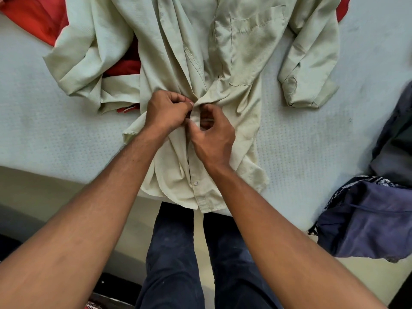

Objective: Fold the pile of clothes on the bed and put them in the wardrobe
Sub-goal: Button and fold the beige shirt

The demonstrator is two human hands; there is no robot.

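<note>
A pale green button-up shirt [240, 52] lies front up on the bed [312, 141], collar away from me, hem hanging over the near edge, both sleeves bent beside it. My left hand [166, 111] pinches the left edge of the shirt's front opening at mid-height. My right hand [213, 137] pinches the button placket right next to it, thumb and fingers curled on the fabric. One button [196, 183] lower down is closed.
A red garment [38, 18] lies under the shirt at the far left and shows again at the top right corner. A heap of blue and dark clothes [374, 217] sits at the bed's right edge. My legs in dark trousers [176, 253] stand against the bed.
</note>
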